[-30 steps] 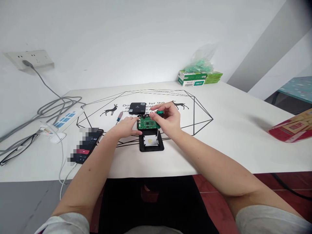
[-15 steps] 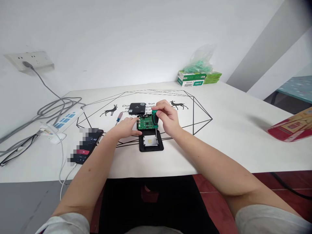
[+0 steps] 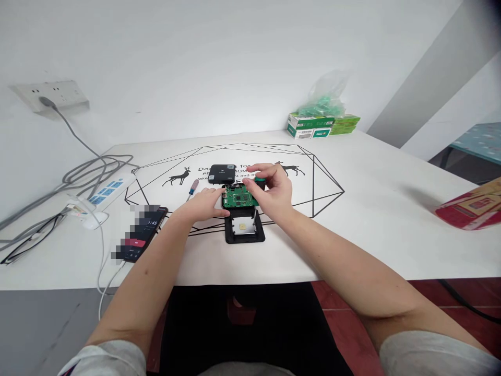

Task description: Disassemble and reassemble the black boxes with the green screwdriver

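Note:
A green circuit board (image 3: 238, 197) lies in a black open housing in front of me. My left hand (image 3: 204, 203) grips its left side, with the fingers at the far part and the thumb at the near corner. In my right hand (image 3: 277, 192), thumb and fingers hold the green-and-black handle of a screwdriver (image 3: 260, 183). Its shaft points down at the right edge of the board, and the hand hides where the tip rests. Nearer to me is a flat black cover (image 3: 258, 238) with a silver metal plate (image 3: 243, 226) on it.
Behind the board lies a black square case (image 3: 222, 173). A second screwdriver (image 3: 193, 187) is left of it. At left are a phone (image 3: 146, 232), a power strip (image 3: 113, 189) and cables. Green-and-white boxes (image 3: 311, 125) stand by the wall; a red package (image 3: 462, 211) is at right.
The screwdriver handle has tilted and moved right, away from over the board, with my right hand. The fingers of that hand are more spread. My left hand stays at the board.

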`<control>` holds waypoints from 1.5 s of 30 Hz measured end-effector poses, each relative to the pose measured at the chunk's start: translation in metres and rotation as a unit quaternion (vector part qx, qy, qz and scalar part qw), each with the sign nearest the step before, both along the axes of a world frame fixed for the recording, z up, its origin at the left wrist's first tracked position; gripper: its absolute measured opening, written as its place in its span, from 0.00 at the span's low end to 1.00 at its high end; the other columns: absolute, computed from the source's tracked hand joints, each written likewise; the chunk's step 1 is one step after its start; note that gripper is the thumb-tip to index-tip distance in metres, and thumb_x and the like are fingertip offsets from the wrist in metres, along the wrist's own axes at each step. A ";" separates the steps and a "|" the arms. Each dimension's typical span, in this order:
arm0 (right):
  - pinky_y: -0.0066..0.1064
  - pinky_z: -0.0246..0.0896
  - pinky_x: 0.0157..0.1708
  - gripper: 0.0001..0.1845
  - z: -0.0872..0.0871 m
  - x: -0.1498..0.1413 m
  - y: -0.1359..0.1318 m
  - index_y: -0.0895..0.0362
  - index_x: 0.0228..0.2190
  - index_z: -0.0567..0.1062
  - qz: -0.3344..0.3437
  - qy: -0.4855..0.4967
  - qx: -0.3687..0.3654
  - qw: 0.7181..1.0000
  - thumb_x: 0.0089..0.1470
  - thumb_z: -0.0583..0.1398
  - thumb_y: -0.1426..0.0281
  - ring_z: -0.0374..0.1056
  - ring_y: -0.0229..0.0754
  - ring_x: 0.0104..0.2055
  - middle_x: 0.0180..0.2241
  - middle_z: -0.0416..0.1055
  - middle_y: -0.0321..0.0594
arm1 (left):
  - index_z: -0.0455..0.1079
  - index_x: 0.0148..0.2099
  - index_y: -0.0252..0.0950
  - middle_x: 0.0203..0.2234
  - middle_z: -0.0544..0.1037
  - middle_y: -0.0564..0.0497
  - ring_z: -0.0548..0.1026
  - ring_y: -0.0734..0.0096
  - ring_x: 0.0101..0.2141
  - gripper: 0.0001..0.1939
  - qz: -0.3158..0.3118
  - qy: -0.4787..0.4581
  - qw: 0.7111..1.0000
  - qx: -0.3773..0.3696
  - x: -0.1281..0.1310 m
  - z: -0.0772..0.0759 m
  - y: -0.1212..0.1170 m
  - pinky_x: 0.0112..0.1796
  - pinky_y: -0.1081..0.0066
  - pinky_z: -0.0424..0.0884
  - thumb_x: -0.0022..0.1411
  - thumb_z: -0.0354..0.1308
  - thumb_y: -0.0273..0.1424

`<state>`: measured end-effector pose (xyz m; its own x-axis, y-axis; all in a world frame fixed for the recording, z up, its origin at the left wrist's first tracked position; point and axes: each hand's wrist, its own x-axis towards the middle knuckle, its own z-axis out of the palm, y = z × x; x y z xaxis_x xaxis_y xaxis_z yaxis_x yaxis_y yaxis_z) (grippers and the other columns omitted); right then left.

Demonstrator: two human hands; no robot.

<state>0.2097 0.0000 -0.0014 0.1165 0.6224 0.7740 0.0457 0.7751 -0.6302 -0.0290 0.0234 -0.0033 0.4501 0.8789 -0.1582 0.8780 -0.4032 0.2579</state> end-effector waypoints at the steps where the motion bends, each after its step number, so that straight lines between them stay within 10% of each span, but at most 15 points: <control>1: 0.43 0.77 0.39 0.14 0.000 0.001 0.000 0.49 0.35 0.73 -0.014 -0.006 0.008 1.000 0.61 0.71 0.59 0.81 0.47 0.43 0.43 0.84 0.42 | 0.58 0.78 0.41 0.71 0.70 0.36 0.66 0.35 0.70 0.48 -0.002 0.000 1.000 -0.001 0.000 0.000 0.000 0.65 0.46 0.64 0.65 0.62 0.59; 9: 0.52 0.78 0.54 0.11 0.005 0.011 0.005 0.47 0.41 0.86 0.071 -0.085 0.011 0.994 0.67 0.61 0.65 0.82 0.50 0.51 0.45 0.87 0.40 | 0.58 0.78 0.42 0.70 0.71 0.36 0.66 0.36 0.69 0.49 0.004 0.003 1.000 0.005 -0.001 -0.003 0.002 0.64 0.48 0.67 0.65 0.63 0.60; 18: 0.37 0.70 0.37 0.13 0.023 0.033 0.017 0.49 0.43 0.83 0.192 -0.199 -0.033 0.961 0.60 0.71 0.58 0.70 0.40 0.35 0.37 0.74 0.36 | 0.60 0.77 0.39 0.67 0.73 0.34 0.68 0.34 0.67 0.48 0.000 0.005 1.000 0.001 0.000 0.001 0.000 0.62 0.46 0.68 0.65 0.61 0.60; 25: 0.36 0.62 0.32 0.27 0.018 0.029 0.021 0.50 0.30 0.74 0.078 -0.170 -0.003 0.982 0.46 0.78 0.47 0.63 0.41 0.31 0.29 0.69 0.33 | 0.57 0.78 0.42 0.69 0.71 0.36 0.67 0.37 0.68 0.48 -0.002 0.013 1.000 0.002 -0.001 -0.002 0.002 0.62 0.49 0.68 0.66 0.60 0.61; 29: 0.42 0.65 0.33 0.25 0.021 0.030 0.016 0.50 0.25 0.74 0.023 -0.145 0.071 0.987 0.61 0.69 0.45 0.64 0.45 0.30 0.26 0.68 0.36 | 0.58 0.78 0.41 0.69 0.72 0.36 0.67 0.36 0.69 0.48 -0.003 0.008 1.000 0.007 -0.001 -0.002 0.003 0.64 0.47 0.66 0.65 0.61 0.60; 32: 0.47 0.71 0.38 0.26 0.023 0.032 0.014 0.50 0.29 0.80 0.066 -0.135 0.076 0.986 0.70 0.58 0.46 0.72 0.48 0.34 0.29 0.76 0.42 | 0.57 0.78 0.42 0.70 0.71 0.36 0.67 0.36 0.69 0.48 -0.004 0.008 1.000 0.006 -0.001 -0.002 0.002 0.63 0.47 0.67 0.66 0.61 0.60; 39: 0.44 0.78 0.37 0.22 0.019 0.027 0.016 0.52 0.30 0.75 0.192 -0.066 -0.039 0.978 0.59 0.71 0.49 0.78 0.42 0.36 0.48 0.79 0.44 | 0.56 0.79 0.40 0.70 0.72 0.34 0.68 0.35 0.69 0.50 0.004 -0.002 1.000 0.000 0.001 0.001 0.000 0.64 0.46 0.66 0.65 0.63 0.59; 45: 0.38 0.74 0.33 0.28 0.014 0.017 0.009 0.50 0.29 0.66 0.130 -0.039 -0.039 0.990 0.49 0.77 0.52 0.72 0.41 0.33 0.33 0.76 0.36 | 0.43 0.83 0.42 0.79 0.56 0.35 0.57 0.37 0.76 0.58 0.023 -0.016 1.000 0.002 -0.001 -0.004 0.001 0.69 0.46 0.60 0.64 0.65 0.58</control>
